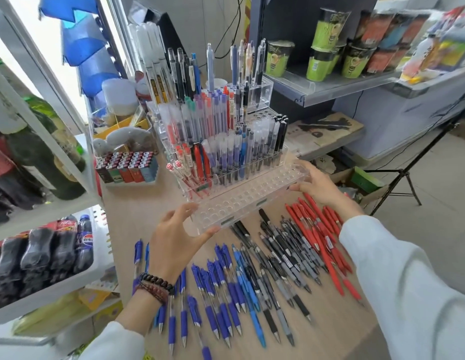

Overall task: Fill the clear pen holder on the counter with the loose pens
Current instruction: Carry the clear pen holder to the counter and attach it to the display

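Observation:
A clear acrylic pen holder [248,197] with rows of empty holes lies across the wooden counter [132,216], right in front of a tiered clear display full of pens. My left hand [174,240] grips its near left end and my right hand [317,183] grips its far right end. Loose pens lie on the counter between me and the holder: blue ones [221,294] on the left, black and grey ones [280,258] in the middle, red ones [322,229] on the right.
The tiered display [226,141] stands directly behind the holder. A box of lighters [127,166] sits to its left. Shelves of bottles [44,250] line the left side. Cup noodles [327,45] fill a shelf at the right, and a tripod [405,178] stands on the floor.

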